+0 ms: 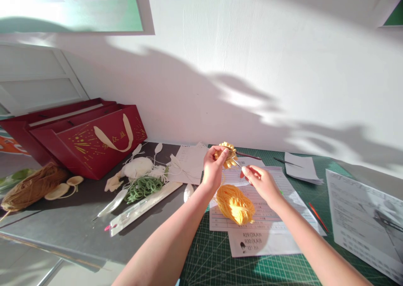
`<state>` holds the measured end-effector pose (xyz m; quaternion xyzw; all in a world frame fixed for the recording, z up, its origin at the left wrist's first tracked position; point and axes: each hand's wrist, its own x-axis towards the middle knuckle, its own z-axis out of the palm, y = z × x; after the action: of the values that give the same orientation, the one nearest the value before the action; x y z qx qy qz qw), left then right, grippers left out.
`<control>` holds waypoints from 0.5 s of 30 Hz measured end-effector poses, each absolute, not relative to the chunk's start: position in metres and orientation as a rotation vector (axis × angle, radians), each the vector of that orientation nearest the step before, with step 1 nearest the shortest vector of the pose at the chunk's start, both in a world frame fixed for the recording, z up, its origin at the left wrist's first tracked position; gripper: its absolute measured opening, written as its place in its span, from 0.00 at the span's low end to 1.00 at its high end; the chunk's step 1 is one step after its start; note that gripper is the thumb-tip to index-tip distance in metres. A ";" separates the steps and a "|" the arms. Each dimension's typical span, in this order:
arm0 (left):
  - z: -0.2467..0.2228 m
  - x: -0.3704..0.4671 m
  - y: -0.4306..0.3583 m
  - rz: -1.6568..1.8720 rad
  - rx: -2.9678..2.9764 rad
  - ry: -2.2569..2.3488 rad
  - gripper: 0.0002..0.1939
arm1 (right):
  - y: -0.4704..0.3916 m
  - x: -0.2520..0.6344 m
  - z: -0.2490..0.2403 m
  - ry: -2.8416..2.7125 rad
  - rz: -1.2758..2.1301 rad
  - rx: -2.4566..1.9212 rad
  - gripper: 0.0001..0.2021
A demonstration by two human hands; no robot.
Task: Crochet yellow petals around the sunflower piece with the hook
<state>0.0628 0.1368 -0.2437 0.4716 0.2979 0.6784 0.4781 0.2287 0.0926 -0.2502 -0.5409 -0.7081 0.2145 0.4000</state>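
Note:
Between the thumb and fingers of my left hand is a yellow crocheted piece with a ruffled, petal-like edge. My right hand is closed around a crochet hook with a reddish handle. The hook's metal shaft reaches to the yellow piece; its tip is too small to make out. Below both hands lies a skein of yellow yarn, resting on printed pattern sheets. A strand of yarn appears to run from the skein up toward my left hand.
A green cutting mat covers the table's right side. Further right are an orange pen, a stack of white paper and a printed sheet. Leftward are green yarn, brown yarn and a red gift bag.

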 end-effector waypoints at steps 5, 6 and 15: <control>-0.243 0.063 0.136 1.672 1.161 0.764 0.11 | 0.093 0.227 -0.249 -1.780 0.675 -1.344 0.26; -0.243 0.063 0.136 1.674 1.163 0.770 0.11 | 0.092 0.227 -0.249 -1.782 0.675 -1.344 0.26; -0.244 0.066 0.136 1.683 1.188 0.791 0.10 | 0.088 0.232 -0.244 -1.811 0.270 -1.428 0.16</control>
<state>0.0658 0.1363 -0.2439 0.4806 0.3200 0.6809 0.4506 0.2319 0.0877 -0.2441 -0.5641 -0.7153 0.1068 0.3985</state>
